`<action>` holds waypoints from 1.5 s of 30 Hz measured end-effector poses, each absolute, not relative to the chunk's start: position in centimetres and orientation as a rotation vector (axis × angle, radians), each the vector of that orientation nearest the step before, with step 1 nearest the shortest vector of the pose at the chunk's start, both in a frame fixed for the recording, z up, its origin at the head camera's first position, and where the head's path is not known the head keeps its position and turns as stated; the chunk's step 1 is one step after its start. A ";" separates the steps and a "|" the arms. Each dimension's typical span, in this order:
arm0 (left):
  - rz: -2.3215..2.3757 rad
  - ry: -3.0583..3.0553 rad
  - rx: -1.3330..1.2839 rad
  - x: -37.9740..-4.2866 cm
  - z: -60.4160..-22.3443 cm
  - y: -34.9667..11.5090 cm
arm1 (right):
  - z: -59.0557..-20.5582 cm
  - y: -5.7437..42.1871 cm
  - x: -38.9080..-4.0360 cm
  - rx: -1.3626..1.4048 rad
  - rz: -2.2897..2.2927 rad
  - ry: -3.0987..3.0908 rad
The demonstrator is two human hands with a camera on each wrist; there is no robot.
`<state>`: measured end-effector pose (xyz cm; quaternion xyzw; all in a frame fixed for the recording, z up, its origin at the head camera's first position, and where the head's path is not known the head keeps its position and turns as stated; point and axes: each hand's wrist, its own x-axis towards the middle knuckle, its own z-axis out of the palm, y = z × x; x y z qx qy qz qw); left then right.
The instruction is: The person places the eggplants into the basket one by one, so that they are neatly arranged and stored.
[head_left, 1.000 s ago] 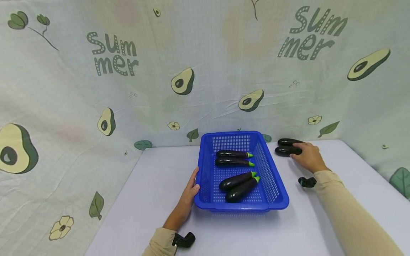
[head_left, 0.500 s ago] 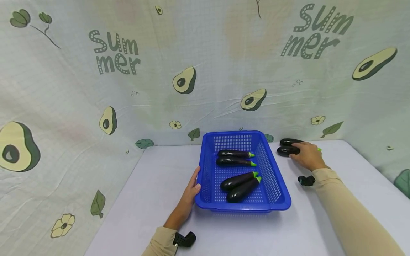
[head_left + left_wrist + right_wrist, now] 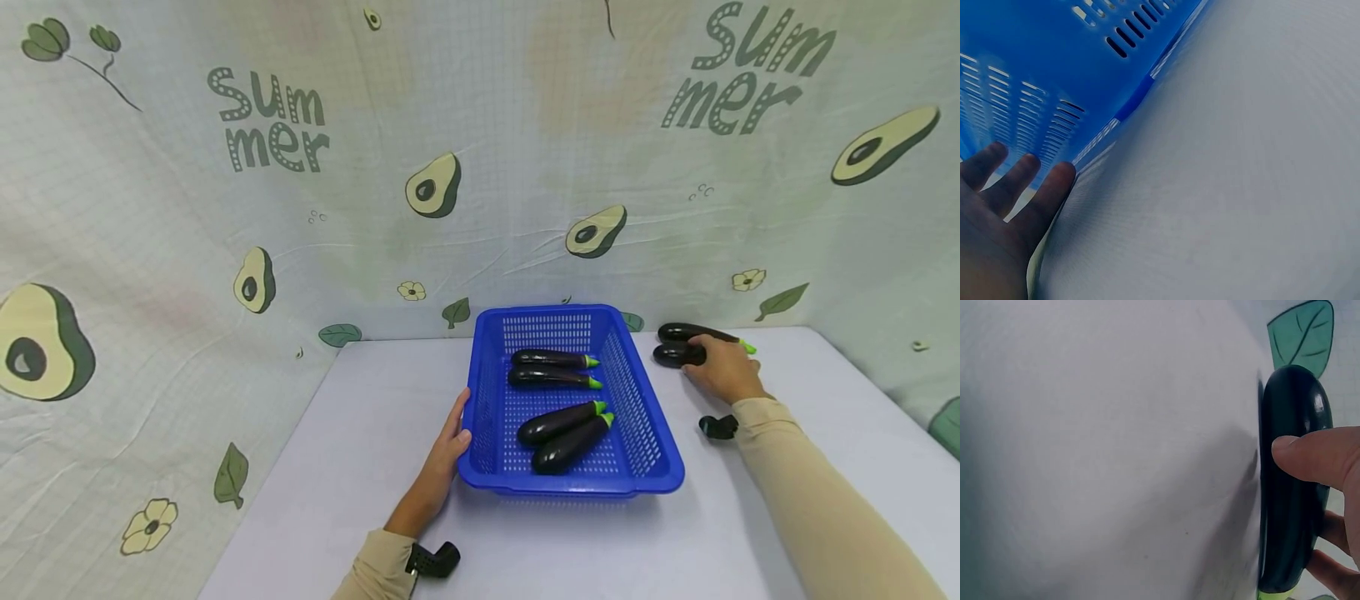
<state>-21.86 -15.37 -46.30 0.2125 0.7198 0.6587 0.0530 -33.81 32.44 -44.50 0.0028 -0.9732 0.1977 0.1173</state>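
Note:
My right hand (image 3: 724, 369) holds the nearer of two dark purple eggplants lying side by side at the back right. In the right wrist view the thumb presses one side of this eggplant (image 3: 1294, 506) and fingers curl round its other side. Just behind it lies the second eggplant (image 3: 688, 332), its green stem end showing past the hand. My left hand (image 3: 438, 458) rests against the left side of a blue plastic basket (image 3: 570, 482). Its fingers (image 3: 1047, 190) lie straight along the slotted wall in the left wrist view.
Inside the basket lie two eggplants (image 3: 551, 368) toward the back and two more eggplants (image 3: 562, 437) toward the front. The white table (image 3: 360, 417) ends at a printed cloth backdrop (image 3: 495, 167) with avocado pictures.
The right hand has shifted slightly toward the near side on its eggplant, and the far eggplant's green stem end has come into sight. The left hand stays at the basket.

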 end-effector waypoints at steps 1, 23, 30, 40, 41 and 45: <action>2.003 2.188 0.648 -21.9 -46.3 -15.4 | -44.6 32.5 -33.9 0.009 0.573 -2.842; 1.983 2.136 0.714 -20.6 -43.6 -15.1 | -44.9 32.3 -33.3 -0.062 0.464 -2.819; 2.005 2.107 0.714 -20.7 -43.9 -15.1 | -45.1 32.4 -32.8 -0.098 0.470 -2.753; 2.011 2.121 0.701 -20.6 -43.7 -15.1 | -44.9 31.7 -31.7 -0.105 0.484 -2.669; 2.011 2.123 0.700 -20.6 -43.7 -15.1 | -44.8 31.7 -31.6 -0.106 0.488 -2.664; 2.000 2.138 0.696 -20.5 -43.6 -15.2 | -44.5 31.4 -31.1 -0.110 0.523 -2.656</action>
